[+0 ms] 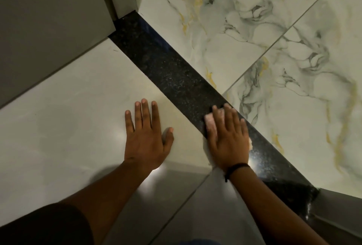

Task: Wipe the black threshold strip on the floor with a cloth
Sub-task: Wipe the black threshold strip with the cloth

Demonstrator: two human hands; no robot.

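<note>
The black speckled threshold strip (pixel 168 68) runs diagonally from the door frame at upper left to the lower right of the head view. My right hand (pixel 228 137) lies flat on a pale pink cloth (pixel 210 125), pressing it onto the strip near its middle; most of the cloth is hidden under the palm, with edges showing at the fingers and the thumb side. A dark band circles that wrist. My left hand (pixel 146 137) rests flat, fingers spread, on the plain pale floor tile (pixel 68 127) left of the strip, holding nothing.
A grey door frame and wall (pixel 49 19) stand at upper left, meeting the strip's far end. Marbled white tiles with grey and gold veins (pixel 264 58) lie right of the strip. Another grey frame base (pixel 337 205) sits at the strip's lower right end.
</note>
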